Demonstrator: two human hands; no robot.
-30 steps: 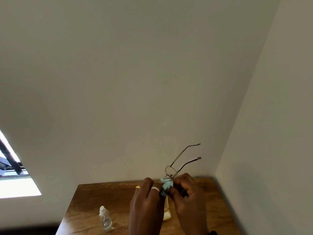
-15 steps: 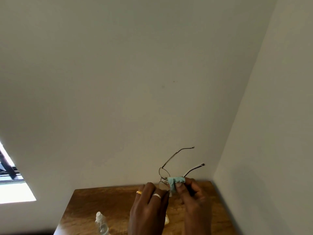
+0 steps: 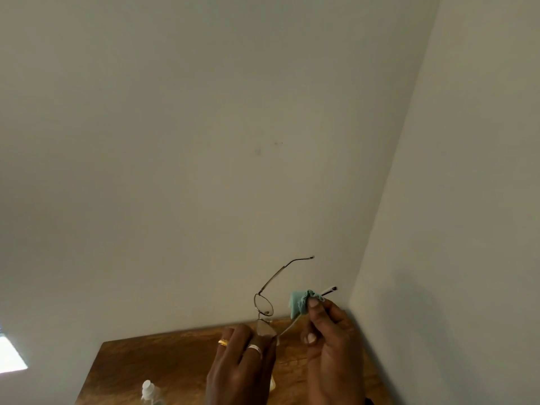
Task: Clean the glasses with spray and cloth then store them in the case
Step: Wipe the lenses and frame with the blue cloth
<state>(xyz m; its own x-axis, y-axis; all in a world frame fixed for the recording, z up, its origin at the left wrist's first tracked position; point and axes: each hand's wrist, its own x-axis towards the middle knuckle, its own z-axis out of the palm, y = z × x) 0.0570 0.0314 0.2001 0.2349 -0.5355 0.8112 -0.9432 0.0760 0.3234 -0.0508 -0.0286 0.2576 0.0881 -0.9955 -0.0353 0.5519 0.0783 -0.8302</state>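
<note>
Counts: 2 walls, 1 table, 2 hands, 1 pair of glasses, 1 spray bottle, 1 cloth, 2 rings.

The back wall (image 3: 204,141) and side wall (image 3: 467,200) are pale and meet in a corner at the right. The wooden table (image 3: 163,361) stands against both.

The left hand (image 3: 239,369) has its fingertips pinched on the lower lens of the glasses (image 3: 264,304). The right hand (image 3: 330,346) has thumb and fingers curled, pinching the cloth (image 3: 299,304) round one temple arm.

The glasses are thin-wired, held in the air above the table's far edge, between the two hands. The upper lens stands clear above the left fingertips. One temple rises free toward the upper right. The other runs through the right-hand pinch, and its dark tip shows just beyond the cloth.

The spray bottle (image 3: 147,390) stands on the table at the bottom edge of the view, left of the left hand and apart from it.

The cloth is teal and bunched, with a corner sticking out left of the thumb.

The rings are one gold (image 3: 223,342) and one silver (image 3: 254,348), on the left hand.
</note>
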